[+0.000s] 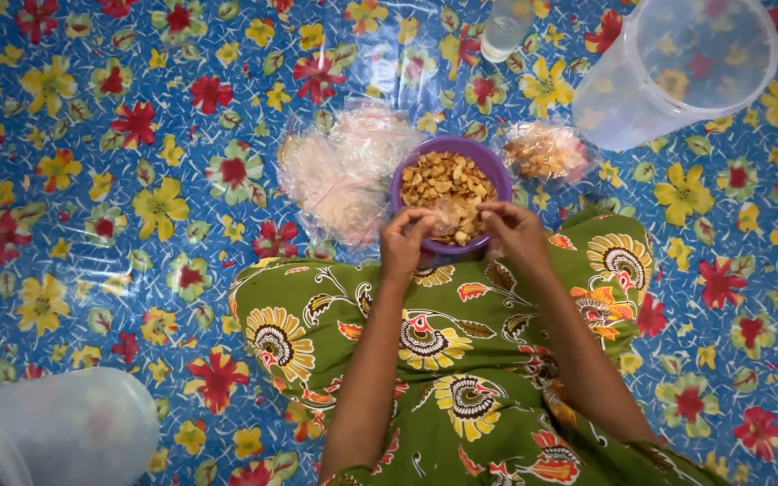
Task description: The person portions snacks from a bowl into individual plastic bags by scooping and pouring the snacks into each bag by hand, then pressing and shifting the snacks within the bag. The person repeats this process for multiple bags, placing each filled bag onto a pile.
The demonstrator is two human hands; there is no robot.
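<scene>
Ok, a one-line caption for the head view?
Both hands, left hand and right hand, hold a small clear bag over a purple bowl of snacks.

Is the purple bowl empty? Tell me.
No, the purple bowl is filled with pale golden snack pieces.

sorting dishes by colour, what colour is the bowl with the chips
Purple bowl, seen best in the head view, just beyond both hands.

Blue floral plastic mat (92,225) covered the floor, clear plastic bucket (677,67) lay tipped at top right, translucent tub (56,432) sat bottom left, clear bottle (506,27) stood beyond.
</scene>
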